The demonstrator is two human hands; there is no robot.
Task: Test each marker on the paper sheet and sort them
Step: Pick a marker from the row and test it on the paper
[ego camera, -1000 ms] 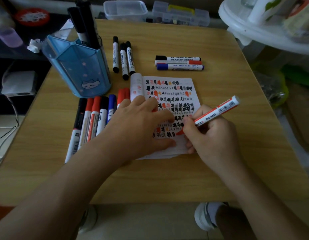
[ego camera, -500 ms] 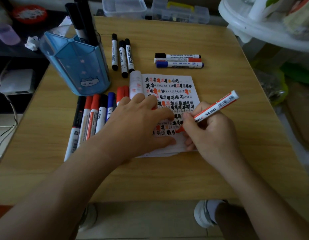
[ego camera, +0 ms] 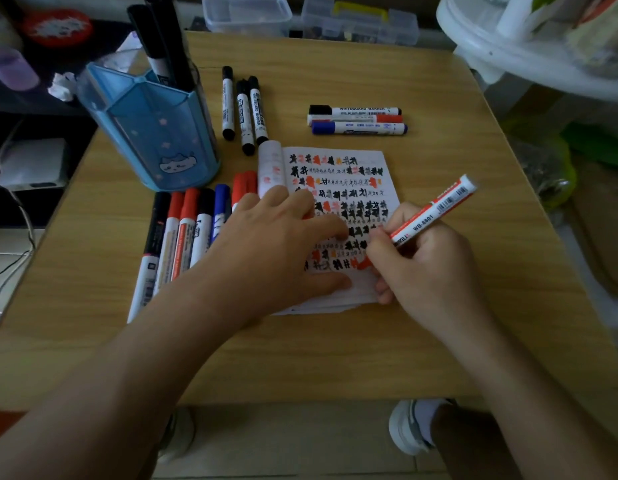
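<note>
right hand (ego camera: 428,268) gripping red marker (ego camera: 435,209), on paper sheet (ego camera: 338,188)

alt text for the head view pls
A right hand holds a red marker tip-down on a scribble-covered paper sheet, which the left hand presses flat on a wooden table. Other markers and a blue pen holder sit around it.

White paper sheet (ego camera: 338,174), covered in black and red test marks, on wooden table (ego camera: 439,341). Left hand (ego camera: 266,244) flat on sheet; right hand (ego camera: 428,268) grips red-and-white marker (ego camera: 434,211), tip at sheet's lower right.
</note>
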